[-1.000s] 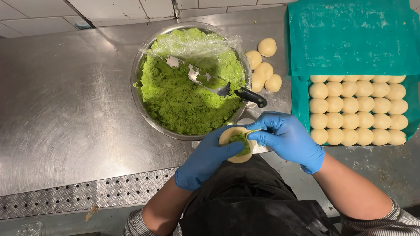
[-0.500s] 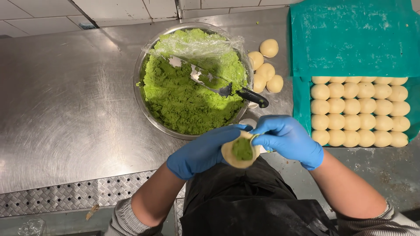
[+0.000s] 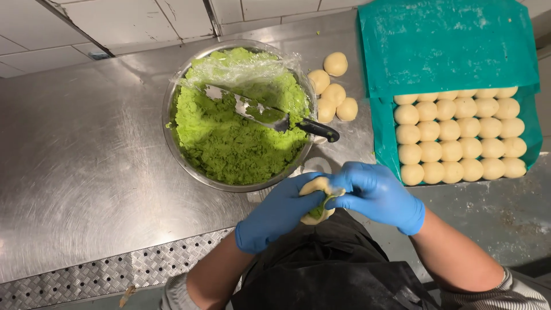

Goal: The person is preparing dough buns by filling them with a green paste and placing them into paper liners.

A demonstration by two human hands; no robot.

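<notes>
Gloved left hand [image 3: 278, 215] cupping filled dough piece [image 3: 317, 201], right hand [image 3: 376, 195] pinching its edge, bowl of green paste [image 3: 238, 120] sitting at eleven o'clock.

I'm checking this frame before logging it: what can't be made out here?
- Dough piece, head view: mostly covered by the left hand and right hand.
- Knife blade: smeared with green filling.
- Tray: back rows of dough balls hidden under the teal sheet.

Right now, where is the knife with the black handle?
In the head view, the knife rests across the metal bowl of green filling, its handle poking over the right rim towards the loose dough balls, just beyond both gloved hands.
</notes>
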